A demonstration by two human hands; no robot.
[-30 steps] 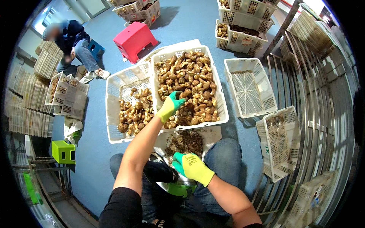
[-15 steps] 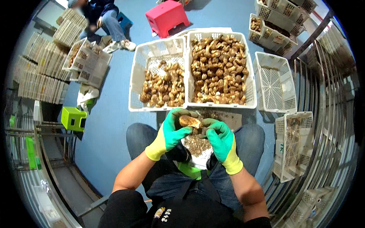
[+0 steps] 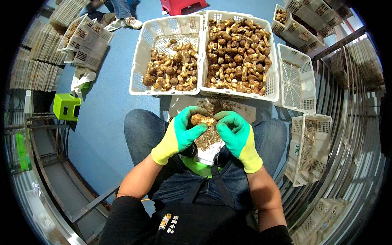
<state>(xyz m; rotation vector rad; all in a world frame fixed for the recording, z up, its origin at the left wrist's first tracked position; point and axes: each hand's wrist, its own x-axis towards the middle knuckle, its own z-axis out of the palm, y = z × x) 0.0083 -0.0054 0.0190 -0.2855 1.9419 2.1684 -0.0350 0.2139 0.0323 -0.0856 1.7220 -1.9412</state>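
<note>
A brown mushroom (image 3: pixel 201 119) with a pale, ragged stem end lies across the fingers of my left hand (image 3: pixel 185 128), which grips its cap end. My right hand (image 3: pixel 237 132) is closed, its fingertips bunched right at the stem end; what they pinch, if anything, is hidden. Both hands wear green and yellow gloves. Dark crumbs and trimmings (image 3: pixel 209 139) cover a white surface below the hands, between my knees. Just beyond stand two white perforated crates of mushrooms: the left crate (image 3: pixel 136 77) is partly filled, the right crate (image 3: pixel 274 81) much fuller.
To the right are a white crate (image 3: pixel 298 87) and another tipped crate (image 3: pixel 292 163) beside metal racks (image 3: pixel 347 122). A green stool (image 3: pixel 66 107) and stacked crates (image 3: pixel 87 45) stand at left. A red stool (image 3: pixel 181 6) and a seated person's leg (image 3: pixel 121 8) show at the far side.
The view has shifted, so the crates sit higher in the picture. My right fingers have moved up against the mushroom's stem end; the left hand still holds the mushroom.
</note>
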